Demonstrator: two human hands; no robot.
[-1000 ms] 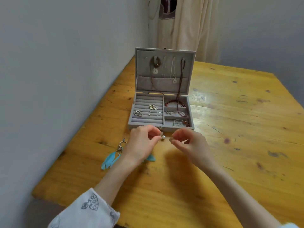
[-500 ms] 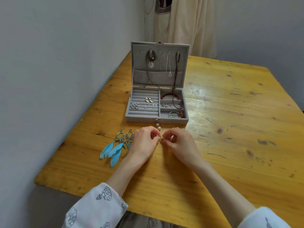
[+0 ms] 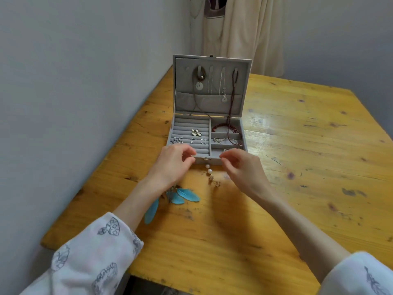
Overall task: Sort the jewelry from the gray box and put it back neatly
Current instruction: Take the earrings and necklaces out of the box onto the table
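Two pearl earrings (image 3: 209,171) lie on the desk (image 3: 297,167) just before the open gray box (image 3: 207,133), which stands near the desk's left edge. Gold earrings (image 3: 214,180) lie beside them. Left hand (image 3: 173,165) and right hand (image 3: 244,167) hover at the box's front wall, fingers loosely curled, holding nothing visible. Blue feather earrings (image 3: 182,195) lie under the left wrist.
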